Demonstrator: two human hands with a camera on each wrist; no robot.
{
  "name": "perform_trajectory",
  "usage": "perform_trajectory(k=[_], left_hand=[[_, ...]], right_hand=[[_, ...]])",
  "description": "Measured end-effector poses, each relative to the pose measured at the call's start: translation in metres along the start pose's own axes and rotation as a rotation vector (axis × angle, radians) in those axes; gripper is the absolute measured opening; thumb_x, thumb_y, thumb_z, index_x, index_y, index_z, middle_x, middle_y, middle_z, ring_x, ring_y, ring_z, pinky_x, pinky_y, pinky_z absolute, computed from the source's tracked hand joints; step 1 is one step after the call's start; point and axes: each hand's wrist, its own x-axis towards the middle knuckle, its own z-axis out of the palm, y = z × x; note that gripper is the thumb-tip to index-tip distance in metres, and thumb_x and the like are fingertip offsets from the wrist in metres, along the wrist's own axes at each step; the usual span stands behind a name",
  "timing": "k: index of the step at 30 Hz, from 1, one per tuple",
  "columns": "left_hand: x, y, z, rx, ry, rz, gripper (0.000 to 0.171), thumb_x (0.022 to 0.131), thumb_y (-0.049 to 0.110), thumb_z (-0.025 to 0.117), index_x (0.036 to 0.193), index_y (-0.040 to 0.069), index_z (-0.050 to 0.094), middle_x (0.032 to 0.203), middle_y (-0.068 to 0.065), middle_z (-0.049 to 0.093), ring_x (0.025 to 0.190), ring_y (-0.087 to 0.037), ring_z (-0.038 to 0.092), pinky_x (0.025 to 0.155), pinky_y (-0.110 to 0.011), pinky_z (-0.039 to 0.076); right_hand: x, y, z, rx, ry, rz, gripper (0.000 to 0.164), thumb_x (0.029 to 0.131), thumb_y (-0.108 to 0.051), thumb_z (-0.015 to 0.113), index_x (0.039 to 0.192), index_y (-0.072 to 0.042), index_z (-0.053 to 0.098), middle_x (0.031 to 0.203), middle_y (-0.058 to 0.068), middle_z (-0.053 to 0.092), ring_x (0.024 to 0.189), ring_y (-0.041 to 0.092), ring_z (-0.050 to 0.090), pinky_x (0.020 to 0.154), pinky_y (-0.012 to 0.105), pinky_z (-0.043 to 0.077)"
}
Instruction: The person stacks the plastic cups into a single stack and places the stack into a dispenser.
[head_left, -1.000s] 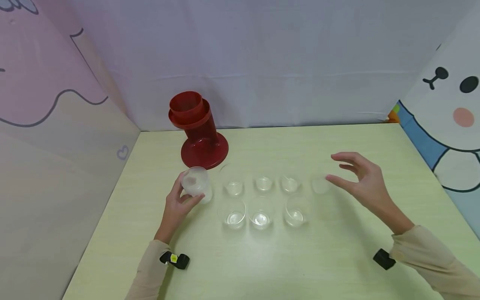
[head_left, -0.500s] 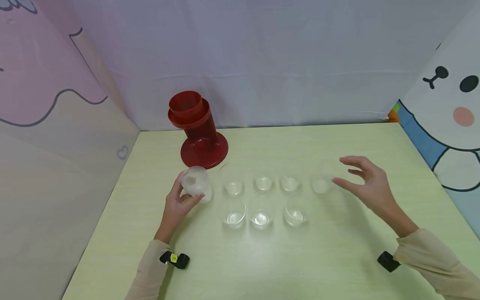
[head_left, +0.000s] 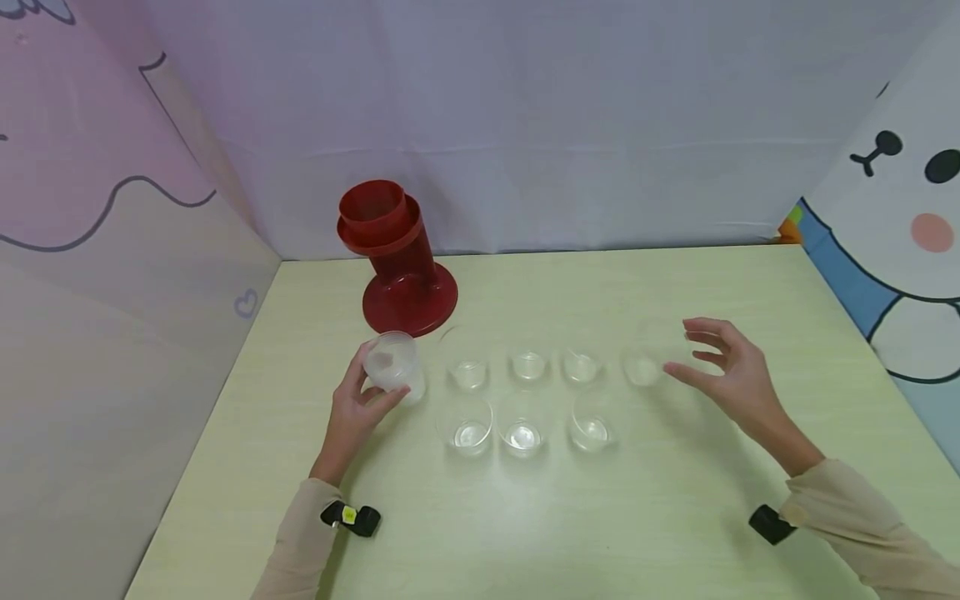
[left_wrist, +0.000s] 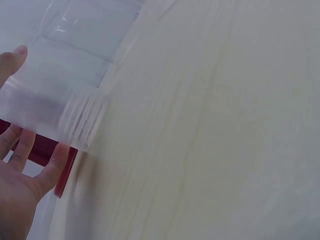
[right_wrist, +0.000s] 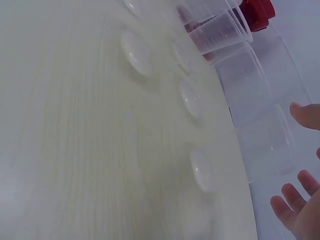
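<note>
Setting out cups (head_left: pixel 522 437) seems under way, left hand (head_left: pixel 355 412) clamped round a stack (head_left: pixel 390 367), right hand (head_left: pixel 738 383), fingers apart, probably to fetch another next

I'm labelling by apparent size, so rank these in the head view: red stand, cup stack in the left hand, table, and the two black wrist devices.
1. Table
2. Red stand
3. Cup stack
4. Left wrist device and right wrist device: too alike to rank
</note>
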Motion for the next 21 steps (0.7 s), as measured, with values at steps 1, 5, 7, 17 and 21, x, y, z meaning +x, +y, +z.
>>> perform_trajectory(k=[1, 5, 7, 17, 21], left_hand=[[0.0, 0.0, 0.0, -0.002, 0.0, 0.001, 0.073, 0.081, 0.012, 0.075, 0.143, 0.02, 0.037, 0.136, -0.001, 0.046, 0.12, -0.015, 0.043, 0.092, -0.031, 0.049], [0.0, 0.0, 0.0, -0.016, -0.004, 0.007, 0.073, 0.081, 0.011, 0.075, 0.143, 0.02, 0.037, 0.135, -0.002, 0.046, 0.119, -0.015, 0.044, 0.091, -0.031, 0.049], [0.001, 0.0, 0.0, -0.025, -0.006, 0.007, 0.072, 0.081, 0.011, 0.075, 0.142, 0.02, 0.038, 0.134, -0.002, 0.046, 0.119, -0.015, 0.044, 0.091, -0.031, 0.049], [0.0, 0.001, 0.0, -0.024, -0.006, -0.001, 0.072, 0.081, 0.01, 0.075, 0.142, 0.019, 0.038, 0.135, -0.002, 0.046, 0.12, -0.016, 0.043, 0.094, -0.036, 0.048], [0.0, 0.001, 0.0, -0.027, -0.004, -0.007, 0.073, 0.081, 0.01, 0.075, 0.142, 0.018, 0.037, 0.135, -0.003, 0.046, 0.121, -0.016, 0.043, 0.094, -0.035, 0.047]], right_hand=[[0.0, 0.002, 0.001, 0.003, -0.003, 0.001, 0.062, 0.08, -0.012, 0.077, 0.131, -0.003, 0.045, 0.128, 0.0, 0.048, 0.114, 0.018, 0.047, 0.085, 0.006, 0.042], [0.0, 0.013, 0.005, 0.011, -0.009, -0.011, 0.065, 0.08, -0.013, 0.077, 0.135, -0.005, 0.042, 0.131, 0.007, 0.046, 0.115, 0.02, 0.047, 0.085, 0.008, 0.042], [0.001, 0.019, 0.007, 0.008, -0.005, -0.008, 0.067, 0.08, -0.015, 0.077, 0.136, -0.008, 0.041, 0.133, 0.011, 0.045, 0.114, 0.017, 0.047, 0.085, 0.008, 0.043], [0.002, 0.024, 0.021, 0.049, -0.017, 0.039, 0.076, 0.081, -0.015, 0.076, 0.143, -0.008, 0.031, 0.133, 0.02, 0.043, 0.116, 0.025, 0.047, 0.083, 0.006, 0.041], [0.004, 0.027, 0.027, 0.045, -0.024, 0.045, 0.079, 0.081, -0.016, 0.077, 0.143, -0.005, 0.028, 0.133, 0.02, 0.045, 0.116, 0.023, 0.048, 0.082, 0.008, 0.041]])
